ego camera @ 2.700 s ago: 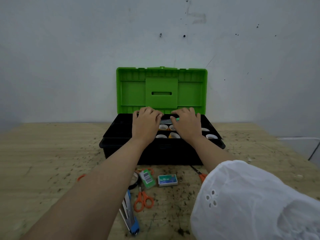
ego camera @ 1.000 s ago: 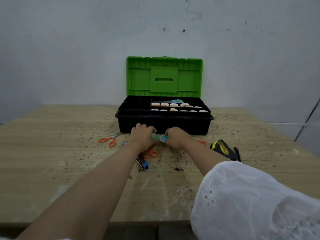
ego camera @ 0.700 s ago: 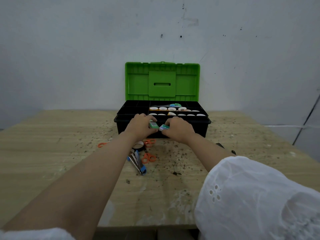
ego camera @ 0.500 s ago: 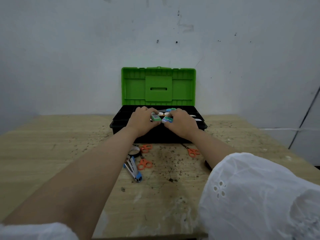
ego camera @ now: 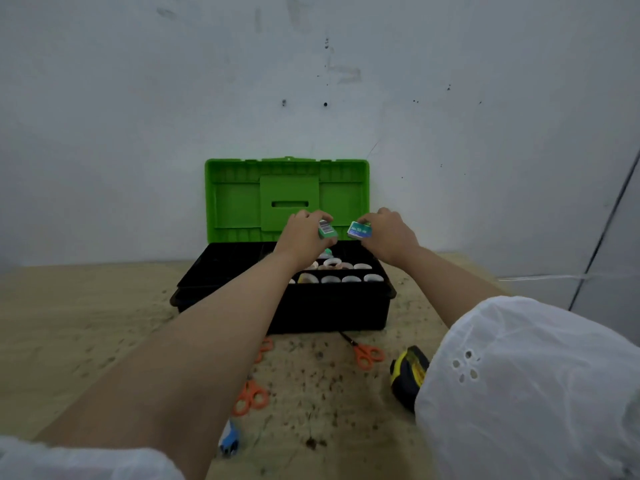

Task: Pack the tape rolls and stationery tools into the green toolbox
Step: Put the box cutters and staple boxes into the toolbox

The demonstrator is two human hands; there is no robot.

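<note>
Fingers pinch staple boxes above open toolbox.

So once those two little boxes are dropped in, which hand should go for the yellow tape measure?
Probably the right hand, once it lets go of its green box. The yellow tape measure lies on that side, beside the right sleeve; the left hand would have to reach across.

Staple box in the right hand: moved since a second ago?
Yes. The staple box in the right hand rose from the table before the toolbox to above it.
</note>
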